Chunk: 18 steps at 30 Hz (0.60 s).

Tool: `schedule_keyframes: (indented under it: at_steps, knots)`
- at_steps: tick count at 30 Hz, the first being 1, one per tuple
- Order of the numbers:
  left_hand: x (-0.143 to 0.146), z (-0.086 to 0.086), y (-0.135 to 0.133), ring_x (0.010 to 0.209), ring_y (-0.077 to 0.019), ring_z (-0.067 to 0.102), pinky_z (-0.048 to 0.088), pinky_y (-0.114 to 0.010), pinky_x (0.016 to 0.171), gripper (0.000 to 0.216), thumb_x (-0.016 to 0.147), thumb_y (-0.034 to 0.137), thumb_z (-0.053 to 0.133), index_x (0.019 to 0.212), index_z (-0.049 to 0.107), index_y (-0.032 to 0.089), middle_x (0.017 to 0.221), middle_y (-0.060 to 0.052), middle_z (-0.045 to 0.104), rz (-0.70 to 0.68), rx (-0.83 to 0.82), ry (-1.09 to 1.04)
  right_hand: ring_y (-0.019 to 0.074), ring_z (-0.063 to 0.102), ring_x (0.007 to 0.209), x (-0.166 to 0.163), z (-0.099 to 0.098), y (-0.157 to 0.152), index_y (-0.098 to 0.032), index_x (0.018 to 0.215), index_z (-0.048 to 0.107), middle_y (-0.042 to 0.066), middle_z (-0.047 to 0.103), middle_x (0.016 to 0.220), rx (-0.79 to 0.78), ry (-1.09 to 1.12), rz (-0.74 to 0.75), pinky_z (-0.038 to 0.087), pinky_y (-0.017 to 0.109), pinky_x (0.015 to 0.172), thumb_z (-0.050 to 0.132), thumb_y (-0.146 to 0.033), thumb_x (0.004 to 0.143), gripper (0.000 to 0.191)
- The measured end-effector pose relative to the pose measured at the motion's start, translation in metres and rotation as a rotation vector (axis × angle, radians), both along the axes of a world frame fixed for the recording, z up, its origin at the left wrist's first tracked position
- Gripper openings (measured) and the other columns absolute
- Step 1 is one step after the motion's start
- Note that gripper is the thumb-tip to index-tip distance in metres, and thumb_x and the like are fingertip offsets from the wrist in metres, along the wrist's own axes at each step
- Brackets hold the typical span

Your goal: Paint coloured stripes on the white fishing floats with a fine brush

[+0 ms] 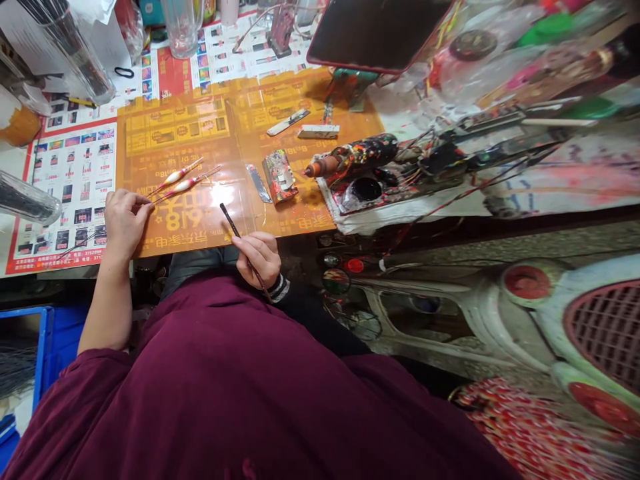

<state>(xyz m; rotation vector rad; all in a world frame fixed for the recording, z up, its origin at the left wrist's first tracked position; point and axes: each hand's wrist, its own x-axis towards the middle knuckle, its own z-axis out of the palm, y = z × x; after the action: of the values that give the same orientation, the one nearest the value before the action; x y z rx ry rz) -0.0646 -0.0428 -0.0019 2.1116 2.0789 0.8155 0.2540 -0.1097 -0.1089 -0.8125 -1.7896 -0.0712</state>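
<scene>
Two slender fishing floats (176, 180) with red, white and yellow bands lie side by side on a clear plastic sheet (235, 200) over an orange printed paper. My left hand (125, 223) rests at their lower ends, its fingers closed on the thin stems. My right hand (257, 259) sits at the table's near edge and pinches a thin black paintbrush (234, 228). Its tip points up and away from the floats. A metal scraper (259, 183) and a paint-spattered tin (280, 177) lie just beyond the brush.
A paint-spattered cylindrical tool (353, 157) and a black-filled jar (363, 190) stand to the right, among tangled wires. Glass tumblers (183, 27) and a dark tablet (377, 33) stand at the back. A blue crate (30, 347) sits at lower left, a white grilled appliance (600, 333) at right.
</scene>
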Motion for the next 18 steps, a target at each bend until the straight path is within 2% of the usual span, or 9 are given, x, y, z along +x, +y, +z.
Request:
schedule_keyframes:
  at_steps: [3, 6, 10, 14, 18]
  knots:
    - [-0.003, 0.005, -0.002, 0.116, -0.0342, 0.056, 0.048, -0.053, 0.101, 0.011, 0.088, 0.026, 0.077, 0.088, 0.066, 0.026, 0.103, -0.01, 0.062, 0.009, -0.02, -0.007, 0.0224, 0.07, 0.097, 0.001, -0.005, 0.0, -0.019, 0.132, 0.073, 0.009, 0.079, 0.104, -0.025, -0.013, -0.007, 0.063, 0.04, 0.087, 0.054, -0.018, 0.1, 0.037]
    - [-0.014, 0.012, -0.006, 0.12, -0.0354, 0.055, 0.047, -0.054, 0.104, 0.02, 0.084, 0.028, 0.083, 0.096, 0.067, 0.026, 0.11, -0.01, 0.064, -0.002, -0.052, 0.032, 0.0226, 0.069, 0.098, 0.001, -0.008, 0.0, -0.02, 0.135, 0.072, 0.009, 0.079, 0.104, -0.023, 0.008, 0.011, 0.063, 0.04, 0.088, 0.054, -0.019, 0.1, 0.039]
    - [-0.039, 0.02, -0.013, 0.111, -0.0331, 0.061, 0.047, -0.053, 0.106, 0.027, 0.08, 0.034, 0.087, 0.098, 0.069, 0.026, 0.106, -0.008, 0.068, -0.038, -0.152, 0.082, 0.0226, 0.07, 0.097, 0.001, -0.005, 0.0, -0.02, 0.135, 0.072, 0.009, 0.079, 0.104, 0.0, -0.002, 0.005, 0.064, 0.04, 0.086, 0.054, -0.017, 0.099, 0.04]
    - [-0.057, 0.025, -0.019, 0.102, -0.0291, 0.065, 0.052, -0.048, 0.097, 0.022, 0.08, 0.037, 0.083, 0.094, 0.071, 0.024, 0.101, -0.008, 0.07, -0.029, -0.215, 0.048, 0.0221, 0.071, 0.096, -0.001, -0.002, 0.0, -0.018, 0.138, 0.068, 0.008, 0.08, 0.104, 0.046, 0.051, 0.026, 0.063, 0.039, 0.087, 0.056, -0.013, 0.097, 0.044]
    - [-0.06, 0.026, -0.019, 0.096, -0.0267, 0.065, 0.053, -0.045, 0.092, 0.012, 0.081, 0.034, 0.077, 0.085, 0.072, 0.024, 0.096, -0.007, 0.072, -0.027, -0.257, 0.004, 0.0225, 0.072, 0.096, 0.0, -0.006, -0.001, -0.019, 0.134, 0.071, 0.009, 0.08, 0.104, 0.004, 0.017, -0.005, 0.063, 0.039, 0.087, 0.055, -0.015, 0.097, 0.04]
